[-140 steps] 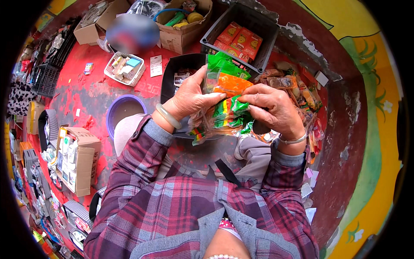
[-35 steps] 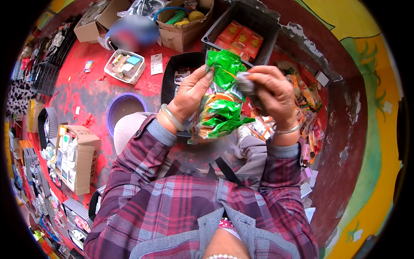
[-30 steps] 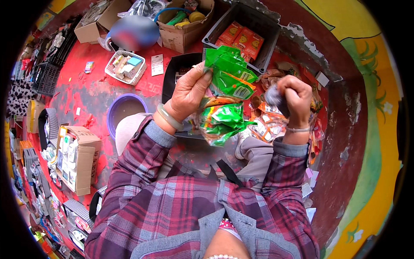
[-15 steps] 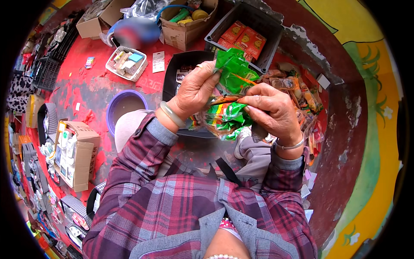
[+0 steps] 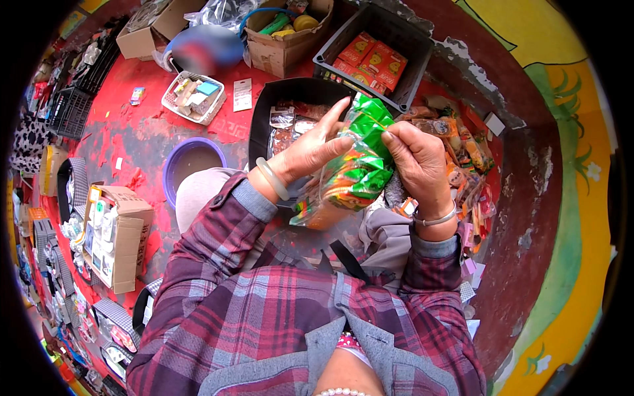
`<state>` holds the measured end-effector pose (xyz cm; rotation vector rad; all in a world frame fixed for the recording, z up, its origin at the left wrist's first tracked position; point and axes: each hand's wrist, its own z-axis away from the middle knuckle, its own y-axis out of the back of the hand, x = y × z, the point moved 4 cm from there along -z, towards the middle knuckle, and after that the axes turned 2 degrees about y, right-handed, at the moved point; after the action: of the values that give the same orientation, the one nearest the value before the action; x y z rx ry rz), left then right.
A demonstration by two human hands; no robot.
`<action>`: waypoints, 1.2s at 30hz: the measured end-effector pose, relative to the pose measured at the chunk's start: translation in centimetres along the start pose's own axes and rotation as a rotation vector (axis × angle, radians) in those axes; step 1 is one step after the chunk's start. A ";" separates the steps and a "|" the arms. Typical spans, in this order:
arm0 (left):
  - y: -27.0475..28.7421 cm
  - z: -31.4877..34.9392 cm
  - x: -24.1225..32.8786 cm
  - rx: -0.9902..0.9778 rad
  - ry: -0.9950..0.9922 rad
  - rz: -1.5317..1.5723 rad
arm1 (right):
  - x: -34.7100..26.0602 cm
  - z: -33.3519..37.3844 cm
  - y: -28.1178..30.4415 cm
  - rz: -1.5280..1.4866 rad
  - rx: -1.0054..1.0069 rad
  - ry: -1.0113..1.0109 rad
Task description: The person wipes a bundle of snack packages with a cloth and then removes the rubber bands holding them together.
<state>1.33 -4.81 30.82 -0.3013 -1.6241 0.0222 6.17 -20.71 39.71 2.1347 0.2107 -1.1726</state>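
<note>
In front of my lap hangs a shiny green plastic packet with a clear, orange-streaked lower part. The thumb and fingers of my right hand pinch its right edge near the top. At its left side is my left hand, thumb and index finger stretched apart, the palm against or just beside the plastic. Its other fingers are partly hidden. Beyond the left hand stands a black tray with several clear packets of reddish-brown food inside, partly covered by the hand and packet.
A heap of packaged snacks lies to the right, against the wall. Farther off stand a grey crate with orange boxes and a cardboard box. On the left are a purple basin, a white basket and an open carton.
My left hand has let go of the packet's top and spread its fingers. My right hand now pinches the packet higher up, and the packet hangs tilted, its lower end toward the left.
</note>
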 end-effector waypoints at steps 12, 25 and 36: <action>-1.7 -0.1 0.3 -0.112 0.165 0.202 | 0.5 0.0 1.0 0.082 -0.002 -0.017; -1.0 0.2 -0.6 -0.214 0.075 -0.126 | 0.5 0.2 -0.5 0.269 0.003 0.018; -2.1 0.3 -1.0 -0.210 0.233 0.109 | 0.3 0.2 -0.6 0.246 -0.038 0.070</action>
<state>0.73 -6.96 30.24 -0.5347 -1.3786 -0.0980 5.95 -20.45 39.10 2.1010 -0.0002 -0.9456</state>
